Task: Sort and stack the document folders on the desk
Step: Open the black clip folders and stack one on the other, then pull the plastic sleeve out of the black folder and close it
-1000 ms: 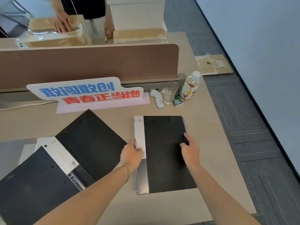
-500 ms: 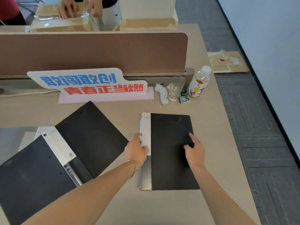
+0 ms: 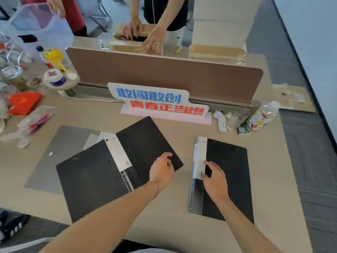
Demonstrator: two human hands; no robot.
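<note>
A closed black folder (image 3: pixel 229 172) with a white and grey spine lies flat on the right of the beige desk (image 3: pixel 182 232). My right hand (image 3: pixel 215 181) rests on it near the spine, fingers spread, gripping nothing. To the left lies an open black folder (image 3: pixel 94 178), spread flat with its white spine strip and metal clip showing. My left hand (image 3: pixel 162 170) hovers over the near right corner of that open folder's right cover, fingers loosely curled; I cannot tell whether it touches the cover.
A grey mat (image 3: pixel 54 161) lies under the open folder. A sign with blue and red characters (image 3: pixel 156 103) stands before the brown divider (image 3: pixel 164 73). A thermometer (image 3: pixel 221 121), glass and bottle (image 3: pixel 262 115) sit at back right. Clutter fills the left. People work behind the divider.
My left hand left the closed folder's spine and moved left over the open folder. My right hand slid from the cover toward the spine. The camera view shifted left.
</note>
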